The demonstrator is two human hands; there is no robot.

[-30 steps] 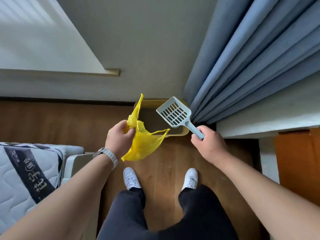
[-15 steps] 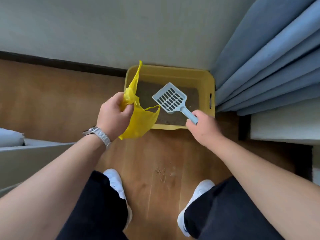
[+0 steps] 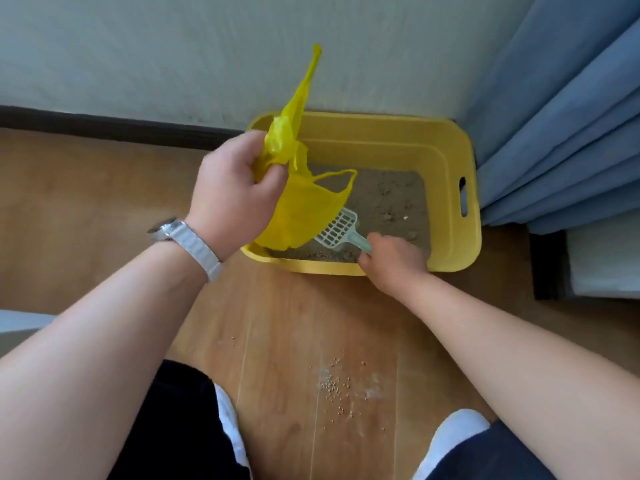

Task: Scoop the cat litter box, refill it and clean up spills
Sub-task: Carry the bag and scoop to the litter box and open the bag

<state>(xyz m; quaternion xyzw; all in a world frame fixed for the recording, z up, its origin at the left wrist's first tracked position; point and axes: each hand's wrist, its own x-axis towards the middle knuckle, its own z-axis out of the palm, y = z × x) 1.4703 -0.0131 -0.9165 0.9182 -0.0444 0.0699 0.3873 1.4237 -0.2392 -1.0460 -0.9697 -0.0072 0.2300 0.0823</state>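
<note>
We see the left grip (image 3: 232, 199) closed round the bunched neck of a yellow bag (image 3: 301, 213). One bag handle sticks up above that grip; the rest hangs below and to its right, open loop facing the box (image 3: 446, 140). A watch (image 3: 194, 242) sits on the wrist just behind this grip. The right grip (image 3: 391, 261) is curled round the scoop (image 3: 337, 230) handle at the near rim of the box. The slotted scoop head points up and left from that grip, low inside the box over the litter (image 3: 388, 195), and we cannot tell whether it touches. The bag's lower edge overlaps the scoop tip. The two grips are near each other, left one higher. The box sits on the floor (image 3: 104, 202) ahead of both grips, against the wall, with the curtain (image 3: 554, 133) just right of it. Spilled grains (image 3: 337, 386) lie on the floor behind the right grip, between the shoes (image 3: 457, 427).
</note>
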